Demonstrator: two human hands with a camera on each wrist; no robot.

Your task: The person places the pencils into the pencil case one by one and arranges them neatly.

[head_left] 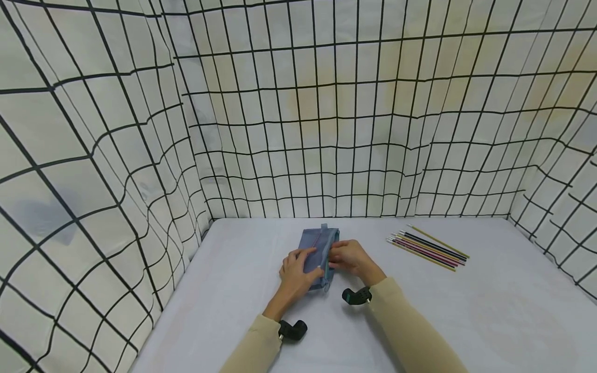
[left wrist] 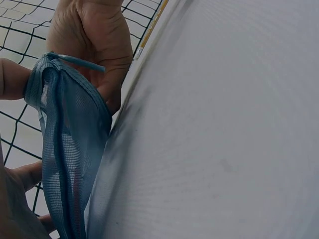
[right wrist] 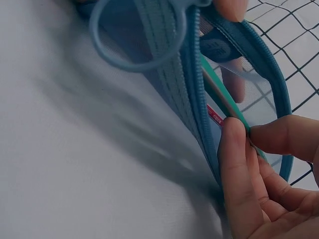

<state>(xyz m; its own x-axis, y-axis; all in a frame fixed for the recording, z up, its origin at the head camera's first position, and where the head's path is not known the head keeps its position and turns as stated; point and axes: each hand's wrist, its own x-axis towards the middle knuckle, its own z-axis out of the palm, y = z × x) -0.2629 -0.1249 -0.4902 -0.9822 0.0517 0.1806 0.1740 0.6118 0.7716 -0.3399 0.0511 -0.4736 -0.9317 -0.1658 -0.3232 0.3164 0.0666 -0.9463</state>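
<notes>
A blue mesh zip pouch [head_left: 320, 242] is propped up on the white table, its zipper parted, as the right wrist view shows. My left hand [head_left: 296, 271] grips the pouch, fingers on its outer side and thumb at the near edge. Inside the opening, my right hand [right wrist: 266, 174] pinches a slim green pencil [right wrist: 225, 97] between thumb and fingers. A red pencil [right wrist: 215, 114] lies in the pouch beside it, mostly hidden by the zipper edge. A round blue pull ring [right wrist: 102, 47] hangs at the pouch's end.
Several pencils [head_left: 429, 249] in yellow, black and dark red lie in a loose row on the table [head_left: 503, 311], right of the pouch. Black netting [head_left: 336, 144] over white sheeting borders the table's back and sides.
</notes>
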